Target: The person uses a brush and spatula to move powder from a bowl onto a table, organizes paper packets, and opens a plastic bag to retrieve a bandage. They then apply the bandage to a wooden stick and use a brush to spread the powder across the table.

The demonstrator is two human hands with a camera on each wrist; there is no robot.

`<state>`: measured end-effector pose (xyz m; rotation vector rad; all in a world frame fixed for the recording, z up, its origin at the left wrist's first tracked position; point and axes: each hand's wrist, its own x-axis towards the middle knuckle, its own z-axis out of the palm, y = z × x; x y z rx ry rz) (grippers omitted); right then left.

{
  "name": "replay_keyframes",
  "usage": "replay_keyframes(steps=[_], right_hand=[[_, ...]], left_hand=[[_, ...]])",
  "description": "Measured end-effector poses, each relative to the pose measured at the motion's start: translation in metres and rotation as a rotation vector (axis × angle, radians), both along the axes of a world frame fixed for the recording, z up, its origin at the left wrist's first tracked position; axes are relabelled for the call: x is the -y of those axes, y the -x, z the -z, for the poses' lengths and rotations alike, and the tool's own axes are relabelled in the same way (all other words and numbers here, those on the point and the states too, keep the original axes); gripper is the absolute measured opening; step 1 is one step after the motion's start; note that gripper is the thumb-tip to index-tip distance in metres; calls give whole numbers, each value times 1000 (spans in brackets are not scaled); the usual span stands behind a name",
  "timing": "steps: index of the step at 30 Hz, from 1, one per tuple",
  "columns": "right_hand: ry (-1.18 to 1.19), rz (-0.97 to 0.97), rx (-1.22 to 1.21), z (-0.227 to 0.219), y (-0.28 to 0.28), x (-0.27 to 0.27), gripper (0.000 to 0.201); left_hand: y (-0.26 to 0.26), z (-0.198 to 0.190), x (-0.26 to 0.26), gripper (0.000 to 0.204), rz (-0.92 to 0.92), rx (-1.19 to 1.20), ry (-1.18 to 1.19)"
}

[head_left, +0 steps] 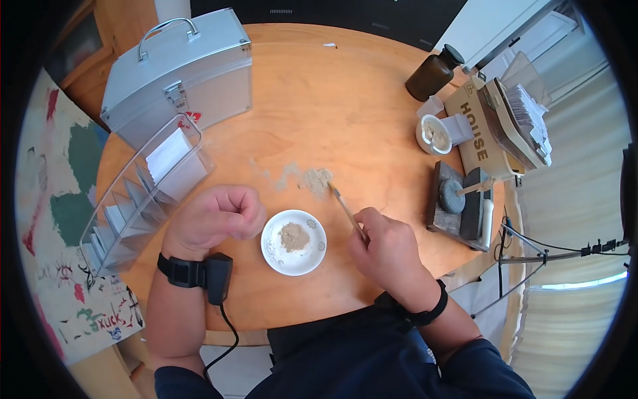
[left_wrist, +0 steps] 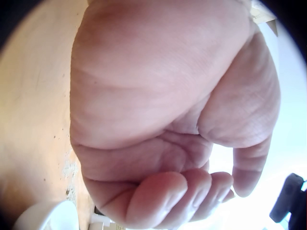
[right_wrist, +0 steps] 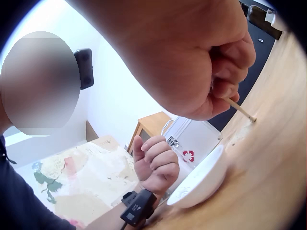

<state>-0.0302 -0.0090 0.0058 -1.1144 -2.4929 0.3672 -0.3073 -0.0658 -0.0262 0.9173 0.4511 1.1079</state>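
Note:
My right hand (head_left: 387, 247) pinches a thin, stick-like brush (head_left: 344, 207) between thumb and fingers. Its tip meets a small heap of beige powder (head_left: 315, 179) on the wooden table. Between my hands stands a small white bowl (head_left: 271, 251) with a grey pattern and more beige powder (head_left: 293, 237) inside. Left of that bowl, my left hand (head_left: 222, 214) hovers with loosely curled fingers and holds nothing. The left wrist view shows its palm (left_wrist: 153, 81) bare, with the bowl (left_wrist: 50, 215) low at the left.
A silver case (head_left: 179, 73) and a clear card organizer (head_left: 143, 183) stand at left. Along the right are a brown bottle (head_left: 432, 74), a white mortar (head_left: 423, 143), a HOUSE box (head_left: 473, 130) and a dark tray (head_left: 435, 214) with a round stone (head_left: 452, 197).

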Motion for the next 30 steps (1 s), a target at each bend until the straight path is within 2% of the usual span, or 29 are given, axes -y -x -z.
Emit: replay_keyframes(steps=[2,4,6,8,10,12,14,16,19,23,25,26,28,30], right_hand=[[-47,30,-38,-2,4,-7,13],[-88,163,48,3,3,-17,15],[-114,120,26,8,5,-15,15],[-13,-61,-30,5,12,-3,15],[1,-46,-22,4,11,-3,9],[-69,126,50,5,9,-16,9],[-66,130,66,6,8,-19,8],[9,-44,-4,5,11,-14,8],[-36,45,12,2,12,-17,9],[-107,43,5,9,15,-30,10],[-51,-88,-61,3,19,-26,10],[-54,-90,-67,2,21,-30,10],[-86,48,47,-1,24,-42,10],[-110,40,45,3,29,-53,6]], left_hand=[[2,0,2,23,-3,5,2],[3,-1,2,24,3,9,-1],[2,-3,2,25,0,-1,-9],[1,-3,1,25,-3,-14,-14],[2,-2,3,25,-15,-6,6],[2,-5,5,25,-19,-8,16],[1,-6,3,25,-13,-7,17],[2,-5,1,33,-18,-75,-8],[2,-4,3,32,-34,-75,10],[1,-3,1,32,-22,-64,-20],[2,-3,2,24,-12,-15,-7],[2,-3,3,24,-15,-20,-10],[2,-5,3,24,-17,-40,10],[2,-3,3,24,-12,-34,8]])
